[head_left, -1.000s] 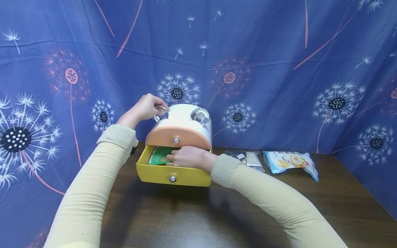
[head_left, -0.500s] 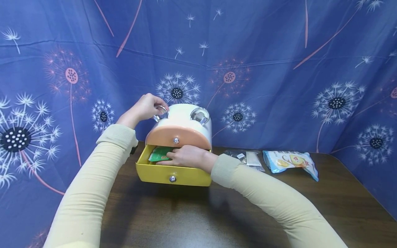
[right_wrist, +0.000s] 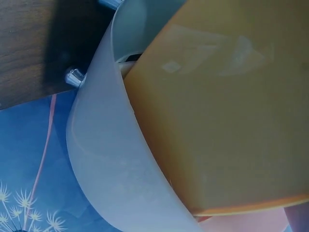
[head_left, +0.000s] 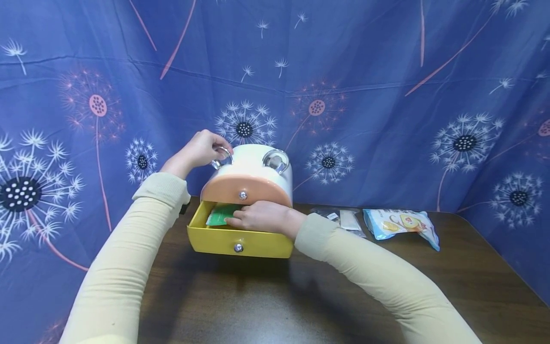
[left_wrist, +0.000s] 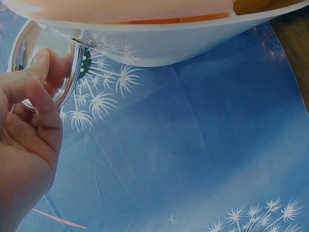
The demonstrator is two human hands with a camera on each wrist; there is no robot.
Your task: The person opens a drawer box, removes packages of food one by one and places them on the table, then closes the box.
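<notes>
A small white cabinet [head_left: 248, 156] with a peach-coloured upper drawer [head_left: 262, 188] stands against the cloth. At its upper left, my left hand [head_left: 201, 150] pinches a shiny silver ear [left_wrist: 75, 79]; the left wrist view shows the thumb against its mirror-like face. Below, the yellow lower drawer [head_left: 266, 243] is pulled out. My right hand [head_left: 265, 217] reaches into it over a green packet [head_left: 220, 216], fingers bent at the packet's right part. The drawer front hides the fingertips, so I cannot tell whether they grip it. The right wrist view shows only cabinet and drawer surfaces.
On the brown table [head_left: 253, 301], right of the cabinet, lie clear plastic packets [head_left: 350, 220] and a blue-and-white food bag [head_left: 401, 225]. A second silver ear [head_left: 276, 161] sits at the cabinet's upper right. Blue dandelion-patterned cloth [head_left: 365, 95] hangs behind.
My right hand's fingers shift slightly about inside the drawer over the green packet, whose visible part has changed a little. The left hand stays on the silver ear.
</notes>
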